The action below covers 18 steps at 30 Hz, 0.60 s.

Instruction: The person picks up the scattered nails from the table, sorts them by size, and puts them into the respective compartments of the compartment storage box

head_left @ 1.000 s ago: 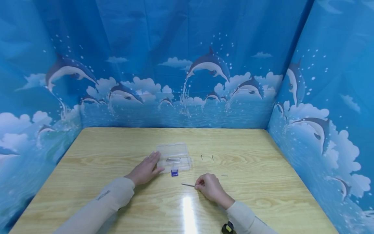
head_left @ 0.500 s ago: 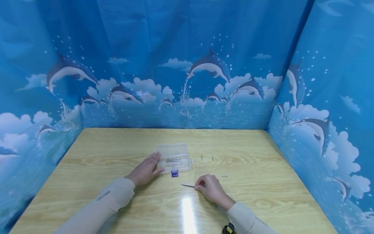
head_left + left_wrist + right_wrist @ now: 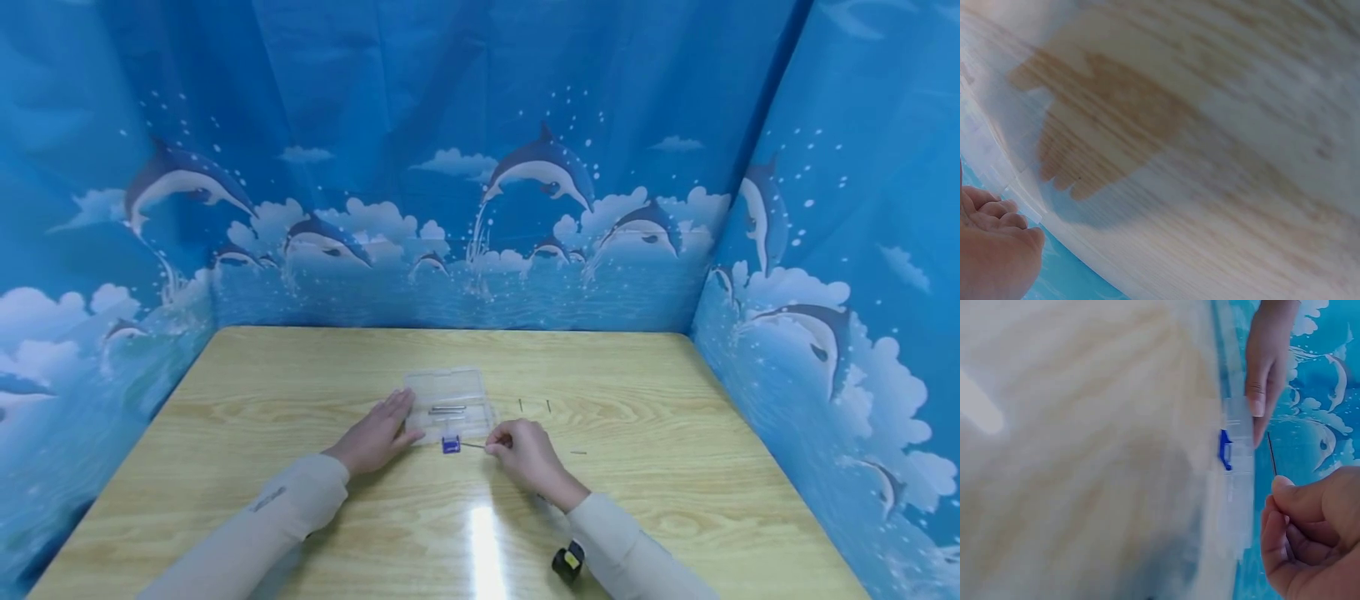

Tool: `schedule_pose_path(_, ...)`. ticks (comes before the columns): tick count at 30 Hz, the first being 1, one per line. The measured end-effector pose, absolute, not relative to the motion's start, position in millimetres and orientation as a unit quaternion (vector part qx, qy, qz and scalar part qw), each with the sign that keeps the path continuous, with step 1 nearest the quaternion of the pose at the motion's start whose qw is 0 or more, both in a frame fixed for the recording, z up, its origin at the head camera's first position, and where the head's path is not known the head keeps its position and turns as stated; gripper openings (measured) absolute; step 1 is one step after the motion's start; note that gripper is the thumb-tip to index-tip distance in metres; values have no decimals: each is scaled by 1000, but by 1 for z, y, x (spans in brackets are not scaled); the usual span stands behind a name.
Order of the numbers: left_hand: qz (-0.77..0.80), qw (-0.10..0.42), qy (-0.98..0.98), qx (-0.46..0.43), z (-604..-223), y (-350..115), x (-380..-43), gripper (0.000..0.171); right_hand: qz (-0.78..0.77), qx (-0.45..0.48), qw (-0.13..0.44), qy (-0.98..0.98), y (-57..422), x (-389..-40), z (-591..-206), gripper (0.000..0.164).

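An unlatched clear plastic box [image 3: 444,383] lies open on the table, its blue latch [image 3: 451,445] at the front edge. Several metal nails [image 3: 448,409] lie inside. My left hand [image 3: 375,433] rests along the box's left side, fingers extended and thumb toward the front. Between thumb and fingertips my right hand [image 3: 523,454] pinches a long thin nail [image 3: 1272,453]. In the head view its free end points left at the latch, just in front of the box. In the right wrist view the nail rises from the pinch, past the box.
Two small nails [image 3: 548,406] lie to the right of the box. Another small nail [image 3: 578,452] lies beyond the right hand. A patterned blue curtain [image 3: 465,275] stands behind the wooden table [image 3: 300,367]. A black device [image 3: 567,562] sits by the right cuff.
My right hand has moved up and left with the nail, bringing its tip from the tabletop area to beside the blue latch. The left hand has stayed on the box.
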<state>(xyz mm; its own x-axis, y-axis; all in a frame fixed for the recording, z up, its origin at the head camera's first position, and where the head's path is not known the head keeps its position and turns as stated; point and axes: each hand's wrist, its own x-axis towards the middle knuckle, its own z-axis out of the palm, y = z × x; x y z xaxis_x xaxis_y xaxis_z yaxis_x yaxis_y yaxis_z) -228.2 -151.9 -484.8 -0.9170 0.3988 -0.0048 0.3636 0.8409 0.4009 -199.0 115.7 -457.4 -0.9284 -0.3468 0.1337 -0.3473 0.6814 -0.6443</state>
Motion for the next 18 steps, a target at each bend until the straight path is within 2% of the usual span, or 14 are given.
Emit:
schedule_pose_path(8, 195, 56, 962, 180, -482, -149, -227, 74, 357, 177, 10, -917, 102, -219, -441, 6)
schedule_pose_path(18, 211, 41, 956, 199, -479, -150, -224, 70, 359, 165, 29, -918, 90, -242, -441, 7)
